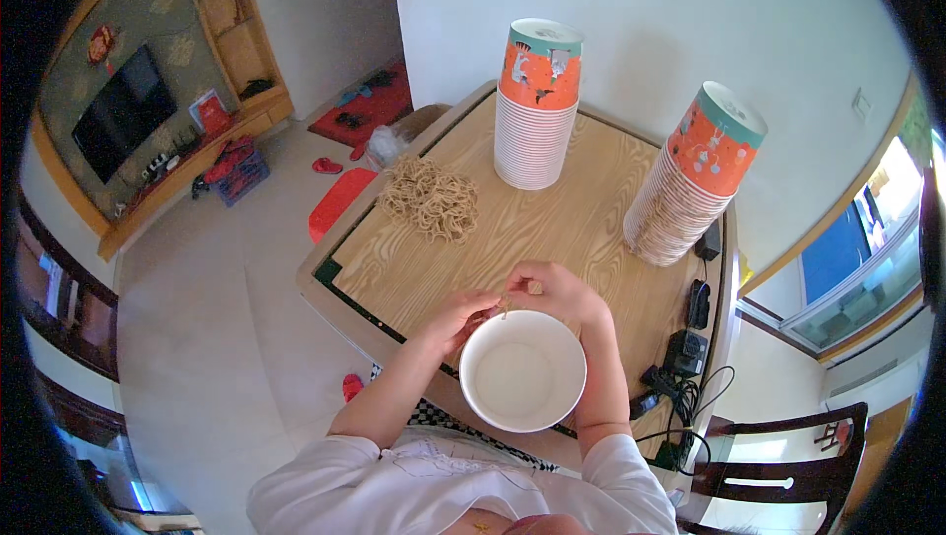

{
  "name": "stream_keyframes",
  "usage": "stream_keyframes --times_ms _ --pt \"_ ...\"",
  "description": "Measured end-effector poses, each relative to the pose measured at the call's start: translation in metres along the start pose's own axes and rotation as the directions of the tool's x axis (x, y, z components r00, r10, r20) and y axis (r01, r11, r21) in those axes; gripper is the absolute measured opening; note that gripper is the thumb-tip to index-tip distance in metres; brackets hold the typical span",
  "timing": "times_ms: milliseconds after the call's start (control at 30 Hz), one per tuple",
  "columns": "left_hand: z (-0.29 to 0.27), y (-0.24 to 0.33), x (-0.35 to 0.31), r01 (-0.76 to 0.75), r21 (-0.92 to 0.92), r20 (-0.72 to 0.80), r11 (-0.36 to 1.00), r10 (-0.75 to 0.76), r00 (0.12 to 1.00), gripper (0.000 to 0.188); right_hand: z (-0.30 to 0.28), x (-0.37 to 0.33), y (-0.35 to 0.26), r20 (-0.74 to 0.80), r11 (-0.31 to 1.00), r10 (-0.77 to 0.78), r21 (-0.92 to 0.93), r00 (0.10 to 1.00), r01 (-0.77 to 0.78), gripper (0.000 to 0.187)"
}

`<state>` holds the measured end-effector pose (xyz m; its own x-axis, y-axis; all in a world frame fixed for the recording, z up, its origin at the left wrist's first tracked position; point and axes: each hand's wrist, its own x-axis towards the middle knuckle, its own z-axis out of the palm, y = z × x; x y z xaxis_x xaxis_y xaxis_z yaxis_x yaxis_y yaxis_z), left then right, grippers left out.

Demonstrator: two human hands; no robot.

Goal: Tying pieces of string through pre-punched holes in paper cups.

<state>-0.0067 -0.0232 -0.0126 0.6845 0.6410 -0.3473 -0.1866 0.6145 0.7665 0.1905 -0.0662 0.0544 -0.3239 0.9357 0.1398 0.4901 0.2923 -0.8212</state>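
Observation:
A white paper bucket stands mouth up close in front of my body, with its inside bare. At its far rim a short piece of tan string shows between my hands. My left hand is closed at the rim's far left, its fingertips pinched at the string. From the right, my right hand curls over the far rim, thumb and fingers pinched at the same string. The fingertips partly hide the string. Farther off to the left lies a tangled pile of tan strings.
A tall stack of orange and green paper buckets stands upside down at the back. Another such stack, with tan strands along its side, stands at the right. Black cables and adapters lie along the right table edge, near a dark chair.

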Motion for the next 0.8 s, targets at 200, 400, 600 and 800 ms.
stream_keyframes --times_ms 200,400,600,800 --pt "-0.002 0.003 -0.003 0.006 -0.034 0.008 0.999 -0.006 1.000 0.015 0.003 0.000 -0.013 -0.007 0.996 -0.016 -0.083 1.000 0.015 0.015" --pt "0.000 0.005 -0.006 0.015 -0.041 -0.005 0.999 -0.015 1.000 0.015 0.005 0.002 -0.013 -0.023 0.995 -0.028 -0.093 0.999 0.026 0.015" --pt "-0.004 0.006 -0.004 0.002 0.005 -0.001 1.000 -0.002 1.000 0.015 0.003 0.002 -0.016 0.001 0.998 0.048 -0.049 0.999 -0.048 0.016" --pt "-0.005 0.008 -0.006 -0.045 0.129 0.022 0.991 0.043 0.999 0.017 0.002 0.002 -0.006 0.035 0.999 0.041 0.018 0.999 -0.041 0.022"
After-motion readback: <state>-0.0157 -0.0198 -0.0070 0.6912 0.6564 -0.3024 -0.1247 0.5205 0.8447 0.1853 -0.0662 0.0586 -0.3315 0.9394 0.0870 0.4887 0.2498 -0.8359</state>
